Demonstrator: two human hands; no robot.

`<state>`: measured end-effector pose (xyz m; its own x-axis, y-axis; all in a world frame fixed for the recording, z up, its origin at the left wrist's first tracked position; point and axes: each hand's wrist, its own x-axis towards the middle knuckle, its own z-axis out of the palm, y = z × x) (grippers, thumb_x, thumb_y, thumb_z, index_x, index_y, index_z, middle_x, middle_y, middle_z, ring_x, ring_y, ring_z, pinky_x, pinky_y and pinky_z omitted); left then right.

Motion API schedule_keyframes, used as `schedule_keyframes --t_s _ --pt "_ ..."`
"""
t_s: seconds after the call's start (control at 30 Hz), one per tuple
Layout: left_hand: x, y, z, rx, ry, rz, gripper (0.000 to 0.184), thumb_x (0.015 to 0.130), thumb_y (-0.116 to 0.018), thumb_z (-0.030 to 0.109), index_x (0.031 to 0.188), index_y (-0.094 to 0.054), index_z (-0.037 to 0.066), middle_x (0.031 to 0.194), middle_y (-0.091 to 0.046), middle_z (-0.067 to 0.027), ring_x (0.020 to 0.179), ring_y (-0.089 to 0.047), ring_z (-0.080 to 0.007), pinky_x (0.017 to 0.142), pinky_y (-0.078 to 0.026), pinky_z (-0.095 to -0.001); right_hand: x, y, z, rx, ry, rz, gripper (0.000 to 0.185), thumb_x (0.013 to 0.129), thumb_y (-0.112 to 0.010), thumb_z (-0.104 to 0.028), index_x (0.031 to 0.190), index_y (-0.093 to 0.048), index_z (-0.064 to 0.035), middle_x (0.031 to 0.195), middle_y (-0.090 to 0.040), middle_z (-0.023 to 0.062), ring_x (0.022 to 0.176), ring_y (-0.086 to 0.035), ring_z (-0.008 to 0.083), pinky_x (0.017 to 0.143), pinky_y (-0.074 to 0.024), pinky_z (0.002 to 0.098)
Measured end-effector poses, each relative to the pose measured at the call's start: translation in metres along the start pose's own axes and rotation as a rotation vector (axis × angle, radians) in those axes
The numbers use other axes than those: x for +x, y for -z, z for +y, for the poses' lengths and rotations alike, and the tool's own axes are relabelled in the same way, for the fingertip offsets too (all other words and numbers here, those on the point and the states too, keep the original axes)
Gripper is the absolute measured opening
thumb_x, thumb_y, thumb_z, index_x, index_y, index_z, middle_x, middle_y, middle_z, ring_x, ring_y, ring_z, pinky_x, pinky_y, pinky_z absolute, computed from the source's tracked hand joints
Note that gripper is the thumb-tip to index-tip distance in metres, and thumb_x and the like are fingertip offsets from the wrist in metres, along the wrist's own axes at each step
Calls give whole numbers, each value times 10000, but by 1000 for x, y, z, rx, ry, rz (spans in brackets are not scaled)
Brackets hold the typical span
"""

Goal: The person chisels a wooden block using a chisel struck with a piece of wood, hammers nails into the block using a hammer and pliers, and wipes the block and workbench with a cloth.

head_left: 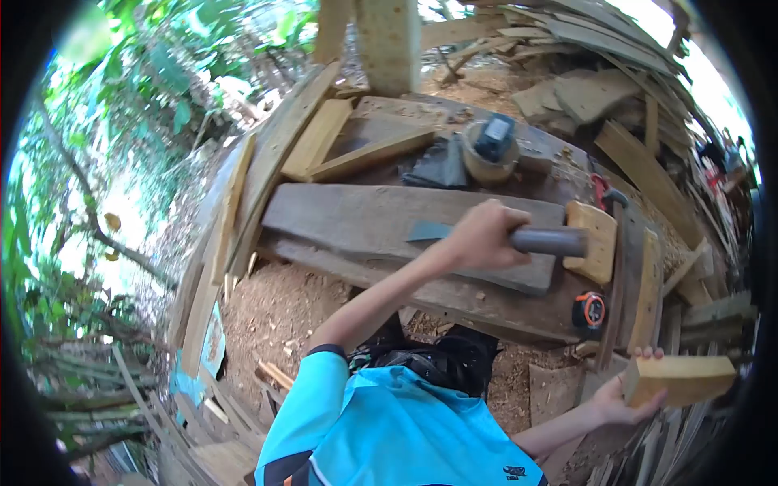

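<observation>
Outdoor workbench (405, 117) before you, bearing a thick plank (340, 215). A wooden block (685, 381) projects rightward from your right hand (624, 401), thumb and fingers pinching its near end; a flat-bladed tool (551, 241) lies clasped in your left hand (488, 235), over the plank.

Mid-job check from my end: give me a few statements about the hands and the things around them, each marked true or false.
1. The left hand grips a tool. True.
2. The right hand holds nothing. False: it holds a wooden block.
3. A dark blue item sits at the top of a beige container. True.
4. The round orange-and-black object is in the left hand. False: it lies on the bench, apart from both hands.
5. The two hands are apart. True.
</observation>
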<state>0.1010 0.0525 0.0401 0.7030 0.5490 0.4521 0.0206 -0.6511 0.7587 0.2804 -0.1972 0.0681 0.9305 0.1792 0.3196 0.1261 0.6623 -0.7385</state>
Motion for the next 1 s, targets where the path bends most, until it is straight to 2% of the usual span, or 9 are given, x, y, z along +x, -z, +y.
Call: schedule_keyframes --t_s 0.23,0.43,0.57,0.6,0.63,0.67,0.77,0.87,1.0 --pt "-19 28 50 103 -245 231 541 703 -661 189 1165 -434 20 978 -550 -167 768 -579 -352 628 -487 -389 -32 19 18 -51 -339 -284 594 867 -401 -381 1228 -335 86 1116 -467 228 876 -491 268 754 -425 356" --pt "-77 66 62 376 -235 213 455 629 -678 134 1057 -539 69 904 -548 -106 745 -595 -313 634 -502 -386 -53 17 43 -103 -461 -512 518 890 -418 -359 1202 -394 54 1041 -531 193 813 -542 226 676 -474 336" --pt "-127 116 53 743 13 446 447 566 -674 51 1002 -580 77 862 -559 -85 684 -598 -230 561 -510 -341 -69 15 47 -219 -523 -477 491 885 -439 -339 1210 -404 29 983 -557 180 750 -560 208 601 -488 318" --pt "-137 144 41 746 36 509 391 647 -648 10 1025 -570 76 857 -579 -119 685 -615 -247 548 -521 -343 -72 16 48 -242 -538 -464 490 885 -444 -337 1211 -404 26 979 -559 179 746 -561 205 593 -490 314" --pt "-149 163 47 546 555 571 325 722 -617 0 1041 -562 35 856 -596 -134 618 -608 -214 533 -523 -316 -74 20 49 -259 -539 -456 483 885 -450 -332 1216 -403 16 969 -561 177 731 -563 203 582 -492 311" --pt "-159 193 33 622 749 615 288 771 -605 29 1052 -551 -1 873 -603 -156 604 -606 -202 532 -529 -292 -75 25 51 -275 -539 -446 478 884 -457 -327 1222 -401 6 958 -564 174 716 -565 200 570 -494 308" --pt "-219 278 -35 1123 898 556 374 723 -701 172 1026 -557 7 844 -638 -179 649 -620 -209 506 -511 -355 -77 26 51 -308 -534 -350 542 855 -488 -260 1314 -309 -32 911 -564 186 654 -569 200 541 -497 306" --pt "-229 314 -40 755 1325 458 393 671 -732 198 975 -580 0 850 -651 -185 740 -643 -244 605 -527 -368 -83 25 45 -327 -567 -265 608 838 -507 -218 1366 -255 -50 887 -565 186 629 -570 197 530 -498 304" --pt "-236 326 -69 688 1354 422 437 607 -744 270 924 -613 0 852 -658 -187 798 -646 -295 723 -515 -382 -89 24 44 -361 -521 -284 552 851 -514 -258 1330 -323 -60 874 -573 156 635 -573 181 505 -498 284"
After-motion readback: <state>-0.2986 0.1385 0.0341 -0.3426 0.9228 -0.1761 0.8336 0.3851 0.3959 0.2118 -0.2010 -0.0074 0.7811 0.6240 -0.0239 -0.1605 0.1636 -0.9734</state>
